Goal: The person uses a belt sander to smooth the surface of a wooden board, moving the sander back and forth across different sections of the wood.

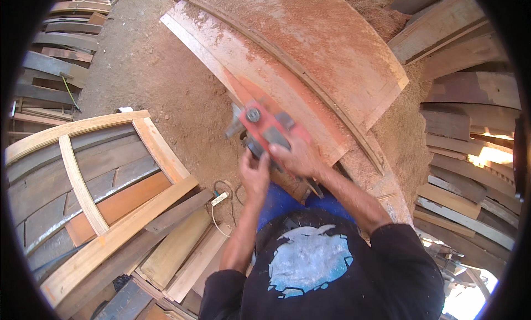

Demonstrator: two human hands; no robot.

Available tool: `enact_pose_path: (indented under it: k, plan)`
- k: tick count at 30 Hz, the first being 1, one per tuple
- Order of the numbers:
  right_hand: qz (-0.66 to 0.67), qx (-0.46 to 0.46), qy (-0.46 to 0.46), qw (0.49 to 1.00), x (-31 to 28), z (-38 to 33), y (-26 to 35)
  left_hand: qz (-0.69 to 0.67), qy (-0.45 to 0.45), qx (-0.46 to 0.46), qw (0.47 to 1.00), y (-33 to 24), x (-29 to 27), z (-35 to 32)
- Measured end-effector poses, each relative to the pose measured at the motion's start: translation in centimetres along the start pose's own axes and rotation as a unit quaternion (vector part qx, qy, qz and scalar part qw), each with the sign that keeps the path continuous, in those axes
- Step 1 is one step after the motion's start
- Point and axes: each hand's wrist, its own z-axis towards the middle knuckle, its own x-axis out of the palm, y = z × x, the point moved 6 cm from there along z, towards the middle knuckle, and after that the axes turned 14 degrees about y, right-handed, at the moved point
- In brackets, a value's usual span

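Grip clamped on red planer by right hand and left hand | planer held at left edge of pinkish board, long axis roughly along it | right hand nearer board

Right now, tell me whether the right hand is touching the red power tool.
Touching. The head view shows it: the right hand is closed over the near end of the red power tool, with no gap between them.

Woodworking workshop: planks stacked left and right, wooden frame near left, red power tool, sawdust (reddish) across far board.
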Motion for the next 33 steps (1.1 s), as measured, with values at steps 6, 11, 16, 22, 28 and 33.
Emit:
enact_pose_path:
  k: [6,11,16,22,28,33]
  plan:
    - [0.104,0.086,0.059,0.989,2.2,-15.9,-7.5,0.007,0.032,-0.057,0.998,7.3,7.8,-15.5]
    - [0.089,0.054,0.028,0.994,2.4,-18.0,-8.7,-0.040,0.033,-0.082,0.995,8.0,8.7,-17.7]
    - [0.045,0.063,0.043,0.996,2.4,-13.2,-8.2,-0.081,0.043,-0.066,0.994,6.1,7.2,-12.7]
    - [0.060,0.023,0.017,0.998,0.9,-4.2,-3.5,-0.094,0.014,-0.057,0.994,1.5,2.9,-4.4]
    - [0.035,-0.007,0.003,0.999,-0.3,7.1,1.9,-0.145,0.016,-0.022,0.989,-2.3,-2.5,6.2]
    - [0.056,0.036,0.029,0.997,-2.0,16.9,6.4,-0.123,0.019,-0.003,0.992,-5.2,-7.5,15.9]
